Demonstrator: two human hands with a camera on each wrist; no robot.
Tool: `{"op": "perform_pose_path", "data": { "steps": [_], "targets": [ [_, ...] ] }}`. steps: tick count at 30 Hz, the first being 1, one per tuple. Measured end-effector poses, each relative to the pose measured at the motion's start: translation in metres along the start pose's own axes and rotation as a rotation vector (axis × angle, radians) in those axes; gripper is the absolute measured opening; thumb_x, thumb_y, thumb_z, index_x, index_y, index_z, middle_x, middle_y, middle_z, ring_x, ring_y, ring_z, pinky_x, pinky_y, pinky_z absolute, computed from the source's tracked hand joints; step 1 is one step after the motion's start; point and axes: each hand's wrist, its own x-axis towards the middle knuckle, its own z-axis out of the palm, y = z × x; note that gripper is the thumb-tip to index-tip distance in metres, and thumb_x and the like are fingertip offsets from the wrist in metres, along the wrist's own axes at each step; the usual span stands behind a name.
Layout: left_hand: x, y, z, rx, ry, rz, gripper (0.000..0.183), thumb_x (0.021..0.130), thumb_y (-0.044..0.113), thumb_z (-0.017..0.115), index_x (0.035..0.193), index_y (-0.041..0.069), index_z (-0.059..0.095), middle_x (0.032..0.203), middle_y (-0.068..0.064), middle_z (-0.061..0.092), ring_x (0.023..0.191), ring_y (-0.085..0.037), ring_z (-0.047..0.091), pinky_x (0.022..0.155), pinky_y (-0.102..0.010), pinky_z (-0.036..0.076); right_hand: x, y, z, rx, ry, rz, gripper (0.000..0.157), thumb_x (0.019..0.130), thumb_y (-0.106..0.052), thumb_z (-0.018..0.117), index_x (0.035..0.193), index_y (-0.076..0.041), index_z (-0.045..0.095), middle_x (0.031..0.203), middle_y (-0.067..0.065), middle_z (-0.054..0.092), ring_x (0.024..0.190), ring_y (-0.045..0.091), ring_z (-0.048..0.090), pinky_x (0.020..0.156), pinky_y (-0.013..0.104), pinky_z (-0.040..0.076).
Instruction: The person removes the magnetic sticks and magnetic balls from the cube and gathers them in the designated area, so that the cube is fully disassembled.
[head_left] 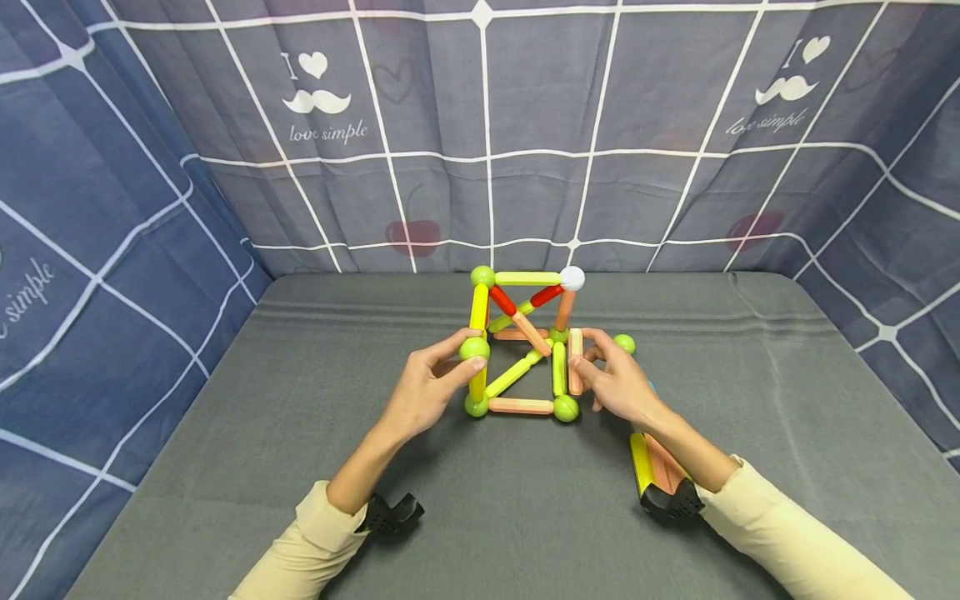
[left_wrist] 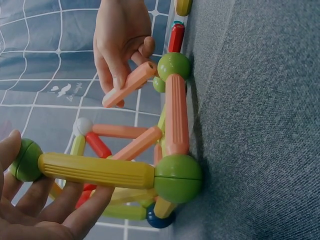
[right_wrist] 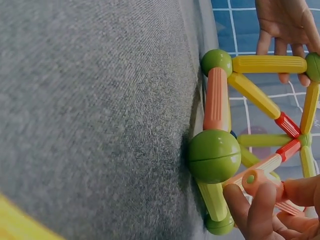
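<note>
A frame of magnetic sticks and balls stands on the table, its base made of green balls and yellow-green and orange sticks. My left hand (head_left: 423, 385) pinches a green ball (head_left: 474, 349) atop the upright yellow stick (left_wrist: 97, 170) at the frame's near left corner. In my right hand (head_left: 621, 385) is a loose orange stick (head_left: 575, 363), held between thumb and fingers. This stick is close to the near right green ball (right_wrist: 215, 156); the right wrist view shows a gap between them. A white ball (head_left: 572, 278) tops the far right upright.
Yellow and orange sticks (head_left: 662, 465) lie on the grey table beneath my right forearm, partly hidden. A loose green ball (head_left: 624, 343) sits beyond my right hand. Low in the frame's back is a dark blue ball (left_wrist: 160, 218). Checked cloth (head_left: 540, 200) hangs behind the table.
</note>
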Motion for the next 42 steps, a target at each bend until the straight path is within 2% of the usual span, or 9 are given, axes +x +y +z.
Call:
{"op": "perform_pose_path", "data": {
  "steps": [7, 12, 16, 22, 26, 29, 36, 42],
  "targets": [
    [0.0, 0.0, 0.0, 0.013, -0.002, 0.007, 0.044, 0.096, 0.015, 0.067, 0.138, 0.005, 0.057, 0.125, -0.014, 0.064, 0.1, -0.024, 0.068, 0.083, -0.036, 0.054, -0.006, -0.001, -0.007, 0.037, -0.007, 0.01, 0.045, 0.1, -0.011, 0.059, 0.14, 0.0, 0.044, 0.092, 0.017, 0.06, 0.041, 0.023, 0.053, 0.045, 0.043, 0.05],
    [0.0, -0.001, 0.001, 0.016, -0.004, 0.01, 0.045, 0.096, 0.014, 0.067, 0.138, 0.003, 0.057, 0.123, -0.015, 0.065, 0.1, -0.027, 0.068, 0.082, -0.036, 0.054, -0.012, -0.004, -0.013, 0.028, -0.01, 0.019, 0.046, 0.099, -0.013, 0.06, 0.14, 0.001, 0.044, 0.09, 0.015, 0.061, 0.046, 0.022, 0.054, 0.047, 0.038, 0.05],
    [0.0, -0.001, 0.001, 0.015, -0.002, 0.016, 0.044, 0.096, 0.014, 0.067, 0.137, 0.003, 0.057, 0.122, -0.014, 0.065, 0.099, -0.026, 0.068, 0.082, -0.036, 0.055, -0.019, -0.006, -0.022, 0.012, -0.018, 0.034, 0.048, 0.099, -0.016, 0.061, 0.14, 0.001, 0.043, 0.087, 0.013, 0.061, 0.053, 0.023, 0.056, 0.052, 0.036, 0.051],
    [0.0, 0.0, 0.001, 0.011, -0.003, 0.025, 0.044, 0.096, 0.014, 0.067, 0.137, 0.003, 0.057, 0.123, -0.014, 0.064, 0.099, -0.027, 0.068, 0.082, -0.035, 0.054, -0.035, -0.004, -0.038, 0.006, -0.033, 0.042, 0.052, 0.098, -0.013, 0.061, 0.144, -0.002, 0.038, 0.086, 0.013, 0.06, 0.051, 0.022, 0.053, 0.051, 0.035, 0.049],
    [0.0, 0.0, 0.001, 0.014, 0.001, 0.023, 0.043, 0.096, 0.014, 0.067, 0.137, 0.005, 0.058, 0.124, -0.014, 0.064, 0.1, -0.024, 0.067, 0.083, -0.035, 0.054, -0.046, 0.004, -0.05, 0.036, -0.042, 0.041, 0.055, 0.1, -0.01, 0.058, 0.149, -0.005, 0.035, 0.091, 0.017, 0.06, 0.048, 0.027, 0.054, 0.048, 0.038, 0.05],
    [0.0, 0.001, 0.002, 0.012, 0.003, 0.022, 0.043, 0.096, 0.014, 0.067, 0.137, 0.006, 0.058, 0.123, -0.014, 0.064, 0.1, -0.024, 0.067, 0.083, -0.035, 0.054, -0.056, 0.013, -0.058, 0.047, -0.044, 0.03, 0.053, 0.099, -0.006, 0.058, 0.147, -0.003, 0.037, 0.093, 0.019, 0.06, 0.05, 0.028, 0.057, 0.048, 0.039, 0.052],
    [0.0, 0.002, 0.001, 0.017, 0.009, 0.016, 0.043, 0.096, 0.015, 0.067, 0.137, 0.007, 0.058, 0.122, -0.014, 0.065, 0.098, -0.024, 0.068, 0.083, -0.035, 0.054, -0.08, 0.027, -0.078, -0.044, -0.043, 0.042, 0.047, 0.097, -0.009, 0.064, 0.139, -0.001, 0.044, 0.085, 0.011, 0.062, 0.054, 0.021, 0.054, 0.049, 0.033, 0.047],
    [0.0, 0.003, 0.001, 0.014, 0.01, 0.012, 0.043, 0.096, 0.015, 0.067, 0.137, 0.007, 0.059, 0.121, -0.014, 0.065, 0.099, -0.025, 0.068, 0.083, -0.037, 0.054, -0.094, 0.038, -0.093, -0.087, -0.107, 0.091, 0.048, 0.097, -0.012, 0.064, 0.138, 0.002, 0.043, 0.088, 0.013, 0.064, 0.051, 0.019, 0.053, 0.047, 0.033, 0.047]
  ]
}}
